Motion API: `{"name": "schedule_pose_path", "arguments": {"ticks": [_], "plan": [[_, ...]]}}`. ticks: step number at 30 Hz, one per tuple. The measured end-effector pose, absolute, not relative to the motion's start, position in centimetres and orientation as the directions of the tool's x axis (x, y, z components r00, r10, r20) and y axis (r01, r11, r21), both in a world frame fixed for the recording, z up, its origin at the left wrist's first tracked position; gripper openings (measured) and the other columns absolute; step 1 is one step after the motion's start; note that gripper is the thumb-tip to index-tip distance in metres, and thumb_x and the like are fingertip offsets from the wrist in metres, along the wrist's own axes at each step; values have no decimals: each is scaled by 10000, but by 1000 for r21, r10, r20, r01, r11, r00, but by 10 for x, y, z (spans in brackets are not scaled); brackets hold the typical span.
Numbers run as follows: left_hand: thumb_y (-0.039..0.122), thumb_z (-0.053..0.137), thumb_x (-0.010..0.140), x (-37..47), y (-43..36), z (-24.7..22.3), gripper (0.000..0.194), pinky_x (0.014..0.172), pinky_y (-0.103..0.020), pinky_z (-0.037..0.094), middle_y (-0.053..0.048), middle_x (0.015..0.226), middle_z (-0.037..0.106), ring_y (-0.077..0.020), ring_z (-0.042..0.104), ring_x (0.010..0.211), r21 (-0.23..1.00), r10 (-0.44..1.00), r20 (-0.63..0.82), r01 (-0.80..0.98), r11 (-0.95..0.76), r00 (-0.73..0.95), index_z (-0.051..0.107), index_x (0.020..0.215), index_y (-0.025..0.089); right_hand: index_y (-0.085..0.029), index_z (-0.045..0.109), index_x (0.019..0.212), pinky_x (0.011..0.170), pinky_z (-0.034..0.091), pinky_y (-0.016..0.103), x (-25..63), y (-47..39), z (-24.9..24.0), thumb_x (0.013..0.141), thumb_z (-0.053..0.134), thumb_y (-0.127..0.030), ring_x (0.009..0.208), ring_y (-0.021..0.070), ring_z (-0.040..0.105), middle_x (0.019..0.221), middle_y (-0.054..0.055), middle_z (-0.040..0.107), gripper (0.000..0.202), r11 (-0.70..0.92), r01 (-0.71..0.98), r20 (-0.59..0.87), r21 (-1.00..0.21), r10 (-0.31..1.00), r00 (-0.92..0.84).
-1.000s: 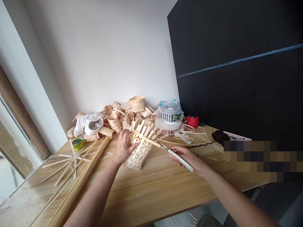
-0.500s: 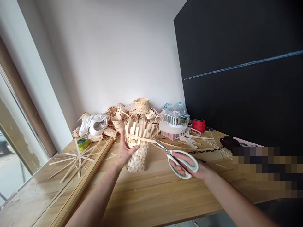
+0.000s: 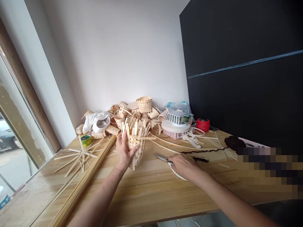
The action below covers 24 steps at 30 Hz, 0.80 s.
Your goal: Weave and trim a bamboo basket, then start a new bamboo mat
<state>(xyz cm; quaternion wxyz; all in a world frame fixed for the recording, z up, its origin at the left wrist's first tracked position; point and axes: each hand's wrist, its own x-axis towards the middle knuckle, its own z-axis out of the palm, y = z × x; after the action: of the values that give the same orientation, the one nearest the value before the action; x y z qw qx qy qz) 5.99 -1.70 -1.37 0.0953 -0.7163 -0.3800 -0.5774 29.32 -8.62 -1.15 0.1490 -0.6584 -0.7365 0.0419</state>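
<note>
A woven basket (image 3: pixel 136 151) of pale strips, its upper ends sticking up loose, is gripped at its left side by my left hand (image 3: pixel 125 151). One strip (image 3: pixel 149 138) juts out from the basket to the right. Low over the table, my right hand (image 3: pixel 186 165) is closed over the scissors (image 3: pixel 163 157), which have white handles. The blades point left toward the basket without touching it. My right palm covers much of the handles.
Behind stand piled woven baskets (image 3: pixel 144 104), a white cloth (image 3: pixel 91 121) and boxes (image 3: pixel 178 118) on a round stand. Long strips (image 3: pixel 91 171), a star of strips (image 3: pixel 82 153) and green tape (image 3: pixel 86 141) lie left. A red spool (image 3: pixel 202 125) is right.
The scissors have moved away from the strip and down toward the table, and my right hand has turned palm down. The basket has turned and tilted in my left hand.
</note>
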Motion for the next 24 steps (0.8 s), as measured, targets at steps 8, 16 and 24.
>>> {"name": "schedule_pose_path", "arguments": {"ticks": [8, 16, 24], "plan": [[260, 602, 747, 50, -24, -21, 209, 815, -392, 436, -70, 1016, 489, -221, 494, 943, 192, 504, 821, 700, -688, 269, 588, 950, 212, -210, 609, 876, 926, 337, 356, 243, -53, 49, 789, 466, -167, 1064, 214, 481, 1091, 70, 577, 173, 642, 602, 782, -475, 622, -47], [154, 544, 771, 46, -27, -32, 189, 792, -357, 439, -60, 963, 495, -192, 487, 913, 210, 501, 806, 638, -741, 316, 587, 951, 193, -184, 588, 646, 615, 476, 375, 226, 13, 5, 710, 584, -409, 613, 221, 607, 596, 37, 623, 234, 316, 374, 364, -872, 929, 64], [203, 510, 811, 37, -50, -28, 134, 743, -327, 445, -50, 906, 511, -173, 510, 848, 270, 523, 788, 581, -768, 326, 540, 941, 190, -231, 378, 1262, 793, 476, 368, 199, -8, -25, 705, 600, -460, 974, 225, 594, 1103, 73, 621, 641, 338, 140, 349, -931, 935, 65]]}}
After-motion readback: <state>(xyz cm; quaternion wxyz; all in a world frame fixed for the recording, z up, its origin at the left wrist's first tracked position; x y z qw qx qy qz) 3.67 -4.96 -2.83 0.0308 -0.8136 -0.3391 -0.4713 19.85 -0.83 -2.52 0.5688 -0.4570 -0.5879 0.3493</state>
